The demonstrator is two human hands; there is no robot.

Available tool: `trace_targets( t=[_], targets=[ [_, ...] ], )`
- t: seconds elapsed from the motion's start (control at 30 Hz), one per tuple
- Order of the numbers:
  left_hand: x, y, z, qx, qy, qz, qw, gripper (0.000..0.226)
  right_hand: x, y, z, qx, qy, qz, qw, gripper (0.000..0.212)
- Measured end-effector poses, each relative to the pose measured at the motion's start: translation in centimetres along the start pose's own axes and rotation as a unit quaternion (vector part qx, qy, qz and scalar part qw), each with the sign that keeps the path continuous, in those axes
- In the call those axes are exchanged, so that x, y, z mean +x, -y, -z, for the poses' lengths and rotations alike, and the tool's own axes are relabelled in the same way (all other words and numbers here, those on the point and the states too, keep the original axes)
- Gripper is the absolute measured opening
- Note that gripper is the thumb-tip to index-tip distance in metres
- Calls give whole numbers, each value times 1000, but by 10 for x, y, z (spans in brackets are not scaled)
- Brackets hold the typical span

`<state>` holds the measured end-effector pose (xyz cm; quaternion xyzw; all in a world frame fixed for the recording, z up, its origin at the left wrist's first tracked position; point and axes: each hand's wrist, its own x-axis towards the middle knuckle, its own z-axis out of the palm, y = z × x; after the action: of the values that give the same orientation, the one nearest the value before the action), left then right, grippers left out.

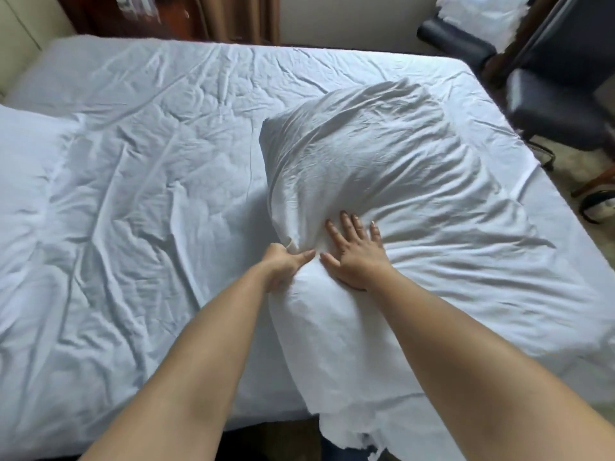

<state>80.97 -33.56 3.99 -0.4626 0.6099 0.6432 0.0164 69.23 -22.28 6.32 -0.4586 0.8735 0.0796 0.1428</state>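
A white pillow [372, 151] in a wrinkled white pillowcase lies on the bed's right half. Its near end hangs over the bed's front edge. My left hand [283, 264] grips a bunch of the pillowcase fabric at the pillow's left side, fingers curled round it. Just to the right, my right hand [357, 251] lies flat on the pillow with fingers spread and pressing down.
The bed [133, 194] is covered by a creased white sheet. A second white pillow [23, 168] lies at the left edge. A dark chair [559, 104] with white linen piled on it stands beyond the bed's right corner. Brown curtains hang at the back.
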Motion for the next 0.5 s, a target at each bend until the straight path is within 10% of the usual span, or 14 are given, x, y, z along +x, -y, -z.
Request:
trace_targets(
  t=[0.2, 0.5],
  targets=[
    [-51, 40, 121, 77, -53, 15, 995, 30, -24, 111, 0, 23, -8, 79, 997, 71],
    [-35, 109, 165, 65, -77, 121, 988, 92, 5, 161, -30, 0, -13, 89, 996, 80]
  ],
)
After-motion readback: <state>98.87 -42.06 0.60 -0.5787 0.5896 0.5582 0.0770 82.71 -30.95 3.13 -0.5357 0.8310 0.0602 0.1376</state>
